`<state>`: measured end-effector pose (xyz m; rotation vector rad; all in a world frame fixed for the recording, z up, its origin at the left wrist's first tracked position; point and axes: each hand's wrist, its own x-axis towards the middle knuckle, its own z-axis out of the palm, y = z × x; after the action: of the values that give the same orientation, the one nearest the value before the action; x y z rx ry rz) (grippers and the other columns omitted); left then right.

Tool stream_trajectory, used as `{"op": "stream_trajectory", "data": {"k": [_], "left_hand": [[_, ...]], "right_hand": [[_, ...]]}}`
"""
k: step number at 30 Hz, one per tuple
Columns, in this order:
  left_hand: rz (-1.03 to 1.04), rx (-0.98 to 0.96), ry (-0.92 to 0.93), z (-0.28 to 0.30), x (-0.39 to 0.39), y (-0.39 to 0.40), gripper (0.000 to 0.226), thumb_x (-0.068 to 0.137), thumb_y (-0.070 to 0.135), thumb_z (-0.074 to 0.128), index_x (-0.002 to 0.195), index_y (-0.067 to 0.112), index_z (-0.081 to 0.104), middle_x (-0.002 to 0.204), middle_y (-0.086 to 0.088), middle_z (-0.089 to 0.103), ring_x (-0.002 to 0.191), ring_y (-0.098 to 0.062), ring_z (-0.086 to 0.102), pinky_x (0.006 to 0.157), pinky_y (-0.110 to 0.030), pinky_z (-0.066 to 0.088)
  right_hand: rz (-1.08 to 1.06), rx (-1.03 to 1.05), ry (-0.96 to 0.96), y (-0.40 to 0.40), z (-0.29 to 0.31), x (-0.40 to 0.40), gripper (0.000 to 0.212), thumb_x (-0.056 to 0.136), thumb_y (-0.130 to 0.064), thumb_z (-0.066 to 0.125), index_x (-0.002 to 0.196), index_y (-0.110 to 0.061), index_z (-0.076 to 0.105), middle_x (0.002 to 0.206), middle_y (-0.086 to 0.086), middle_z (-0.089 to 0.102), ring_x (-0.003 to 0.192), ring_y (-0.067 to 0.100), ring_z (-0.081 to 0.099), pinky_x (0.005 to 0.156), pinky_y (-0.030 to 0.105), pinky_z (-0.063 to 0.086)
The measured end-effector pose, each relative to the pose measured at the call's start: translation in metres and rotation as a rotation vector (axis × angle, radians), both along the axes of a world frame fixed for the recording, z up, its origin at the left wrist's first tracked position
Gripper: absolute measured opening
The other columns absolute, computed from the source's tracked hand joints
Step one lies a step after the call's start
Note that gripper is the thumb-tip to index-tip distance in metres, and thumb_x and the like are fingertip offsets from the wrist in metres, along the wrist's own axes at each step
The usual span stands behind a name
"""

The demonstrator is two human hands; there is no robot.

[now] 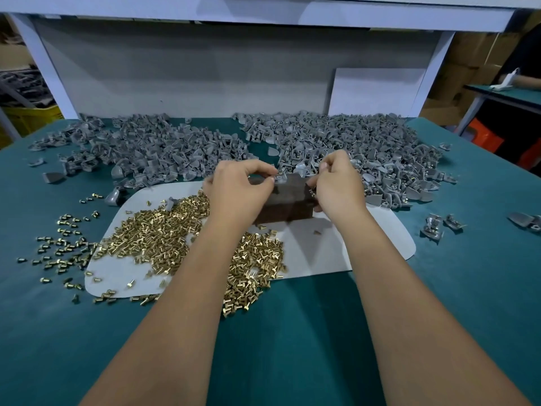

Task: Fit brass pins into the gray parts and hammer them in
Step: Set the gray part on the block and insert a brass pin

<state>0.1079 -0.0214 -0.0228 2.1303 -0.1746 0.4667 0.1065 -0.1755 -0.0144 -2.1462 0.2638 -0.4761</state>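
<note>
While 2 hands [288, 186] pinch 1 gray part [280, 179], pins [164, 230] uncountable.

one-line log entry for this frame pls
stage: fitting pin | left hand: pinching gray part over dark block | right hand: pinching, contents unclear | hammer: not visible

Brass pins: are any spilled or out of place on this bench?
Yes. Most pins are heaped on the white mat, but many lie scattered off its left edge on the green table, plus a few strays by the block.
</note>
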Motion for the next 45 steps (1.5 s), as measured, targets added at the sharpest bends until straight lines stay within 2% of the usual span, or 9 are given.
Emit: {"op": "stream_trajectory", "data": {"k": [2,4,8,14,22,25,32,36,45], "left_hand": [[0.005,0.138,-0.048,-0.003,-0.001,-0.004,0.024,0.085,0.031,0.072,0.076,0.051,0.062,0.087,0.028,0.054,0.116,-0.010,0.045,0.100,-0.033,0.021],[-0.007,0.171,-0.062,-0.004,-0.001,-0.004,0.022,0.086,0.032,0.071,0.083,0.051,0.062,0.084,0.030,0.050,0.116,-0.011,0.043,0.094,-0.032,0.016],[-0.016,0.152,-0.073,-0.006,0.001,0.002,0.021,0.088,0.031,0.071,0.085,0.050,0.064,0.084,0.032,0.046,0.114,-0.011,0.045,0.098,-0.035,0.020],[-0.040,0.129,-0.074,-0.005,-0.001,0.003,0.024,0.087,0.028,0.072,0.085,0.050,0.064,0.086,0.037,0.042,0.108,-0.010,0.047,0.107,-0.049,0.032],[-0.191,-0.022,0.015,-0.001,0.004,0.010,0.032,0.085,0.017,0.073,0.080,0.047,0.069,0.096,0.011,0.071,0.110,-0.022,0.062,0.104,-0.053,0.042],[-0.245,-0.071,0.020,-0.001,0.003,0.012,0.024,0.085,0.014,0.072,0.087,0.037,0.074,0.091,0.009,0.073,0.103,-0.018,0.066,0.104,-0.055,0.042],[-0.131,-0.038,-0.027,0.003,0.001,0.008,0.015,0.089,0.034,0.069,0.082,0.046,0.065,0.098,0.024,0.059,0.129,-0.014,0.038,0.111,-0.050,0.026],[-0.186,-0.082,-0.040,0.003,0.005,0.011,0.020,0.090,0.028,0.069,0.076,0.042,0.066,0.105,0.007,0.069,0.124,-0.029,0.051,0.107,-0.054,0.034],[-0.192,-0.235,-0.010,-0.001,0.009,0.013,0.021,0.093,0.028,0.067,0.078,0.043,0.071,0.107,0.013,0.068,0.126,-0.028,0.050,0.107,-0.054,0.039]], "right_hand": [[0.025,-0.038,0.065,-0.002,0.000,-0.001,0.015,0.094,-0.008,0.033,0.099,-0.016,0.045,0.090,0.007,0.062,0.075,0.029,0.059,0.057,0.043,0.053],[0.029,-0.134,0.101,-0.003,0.001,-0.002,0.018,0.091,-0.005,0.032,0.100,-0.014,0.045,0.085,0.006,0.056,0.072,0.026,0.052,0.052,0.033,0.039],[0.011,-0.201,0.062,-0.008,0.002,-0.002,0.014,0.092,-0.004,0.034,0.100,-0.010,0.043,0.076,0.005,0.052,0.066,0.023,0.047,0.050,0.033,0.031],[-0.077,-0.042,-0.117,-0.011,0.004,-0.001,0.013,0.095,-0.007,0.037,0.100,-0.012,0.048,0.087,0.006,0.059,0.082,0.027,0.064,0.073,0.051,0.053],[0.069,-0.071,-0.251,0.007,0.011,-0.002,0.013,0.084,-0.012,0.066,0.077,-0.023,0.064,0.072,-0.015,0.060,0.070,0.001,0.058,0.067,0.021,0.050],[0.164,-0.142,-0.210,0.020,0.008,-0.003,0.015,0.080,-0.007,0.067,0.076,-0.022,0.065,0.068,-0.015,0.058,0.067,0.006,0.057,0.066,0.022,0.048],[0.221,-0.087,-0.227,0.027,0.006,-0.007,0.017,0.080,-0.009,0.069,0.075,-0.025,0.069,0.071,-0.011,0.065,0.071,0.010,0.064,0.071,0.032,0.055],[0.254,-0.055,-0.240,0.029,0.005,-0.006,0.014,0.081,-0.009,0.069,0.081,-0.023,0.073,0.078,-0.013,0.066,0.074,0.007,0.063,0.071,0.026,0.054],[0.360,0.235,-0.299,0.026,0.002,-0.008,0.013,0.080,-0.001,0.071,0.083,-0.013,0.074,0.077,-0.007,0.069,0.078,0.006,0.065,0.077,0.024,0.055]]}}
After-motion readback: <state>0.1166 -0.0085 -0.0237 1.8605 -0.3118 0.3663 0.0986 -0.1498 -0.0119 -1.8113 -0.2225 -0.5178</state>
